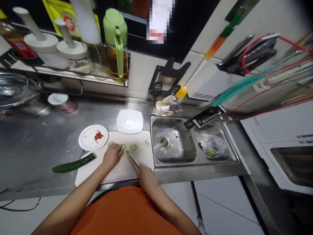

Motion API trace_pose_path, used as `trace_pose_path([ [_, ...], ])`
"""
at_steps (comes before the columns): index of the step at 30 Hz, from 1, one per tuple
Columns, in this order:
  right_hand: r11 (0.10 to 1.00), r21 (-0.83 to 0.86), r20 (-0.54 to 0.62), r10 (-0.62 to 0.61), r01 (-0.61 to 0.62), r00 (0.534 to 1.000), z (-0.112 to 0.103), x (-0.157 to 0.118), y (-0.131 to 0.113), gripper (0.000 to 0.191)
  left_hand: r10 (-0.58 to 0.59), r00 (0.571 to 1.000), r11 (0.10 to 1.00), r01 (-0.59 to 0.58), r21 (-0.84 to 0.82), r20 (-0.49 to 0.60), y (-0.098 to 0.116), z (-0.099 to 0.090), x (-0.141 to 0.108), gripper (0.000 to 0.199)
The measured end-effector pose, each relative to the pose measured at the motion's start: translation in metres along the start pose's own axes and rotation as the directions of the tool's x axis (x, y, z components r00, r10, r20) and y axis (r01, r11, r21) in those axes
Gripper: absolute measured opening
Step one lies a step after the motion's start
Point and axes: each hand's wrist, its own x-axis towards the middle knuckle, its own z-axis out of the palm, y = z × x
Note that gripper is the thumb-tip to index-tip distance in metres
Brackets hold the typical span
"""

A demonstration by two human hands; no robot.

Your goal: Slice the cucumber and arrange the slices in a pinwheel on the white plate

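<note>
On the white cutting board [144, 160], my left hand [112, 155] has its fingers bent together at a cucumber slice [123, 147]. My right hand [147, 176] is wrapped round the handle of a knife [132, 160], whose tip points up and left toward that slice. Another slice [133, 147] lies to the right, and one more [111, 143] lies behind my left hand. Thin green peelings [147, 143] rest near the board's right edge. A cut cucumber [73, 164] lies at the left, its cut end over the board.
A round plate [83, 138] with red pieces stands left of the board, a square white dish [129, 121] behind it. The sink [174, 158] at the right holds green scraps; a plastic bag [212, 147] lies in the second basin. Bottles stand on the rack [97, 80].
</note>
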Motion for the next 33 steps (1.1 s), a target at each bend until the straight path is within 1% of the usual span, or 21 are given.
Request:
trace_pose_path([
  [3, 1.0, -0.013, -0.018, 0.0, -0.001, 1.0, -0.005, 0.003, -0.005, 0.035, 0.072, 0.997, 0.997, -0.073, -0.038, -0.018, -0.005, 0.003, 0.003, 0.023],
  [7, 1.0, -0.017, -0.016, -0.007, 0.006, 1.0, -0.011, 0.009, -0.014, 0.035, 0.176, 0.983, 0.982, -0.179, -0.058, -0.052, -0.011, 0.004, 0.004, 0.024],
  [11, 1.0, -0.015, -0.023, -0.011, 0.011, 1.0, -0.016, 0.014, -0.024, 0.035, 0.226, 0.971, 0.971, -0.23, -0.068, -0.073, -0.014, 0.004, 0.004, 0.025],
  [15, 1.0, -0.008, -0.045, -0.01, 0.01, 0.999, -0.021, 0.016, -0.031, 0.035, 0.219, 0.973, 0.972, -0.224, -0.07, -0.067, -0.015, 0.006, 0.005, 0.026],
  [18, 1.0, -0.003, -0.034, -0.001, 0.001, 0.999, -0.022, 0.017, -0.032, 0.034, 0.197, 0.98, 0.977, -0.198, -0.074, -0.028, -0.016, 0.006, 0.005, 0.027],
  [22, 1.0, -0.003, -0.033, 0.001, -0.001, 0.999, -0.019, 0.02, -0.033, 0.033, 0.172, 0.985, 0.982, -0.17, -0.083, 0.02, -0.015, 0.004, 0.005, 0.027],
  [33, 1.0, 0.009, -0.036, -0.028, 0.029, 0.999, -0.013, 0.024, -0.033, 0.034, 0.158, 0.986, 0.984, -0.152, -0.092, 0.057, -0.01, -0.003, 0.006, 0.026],
])
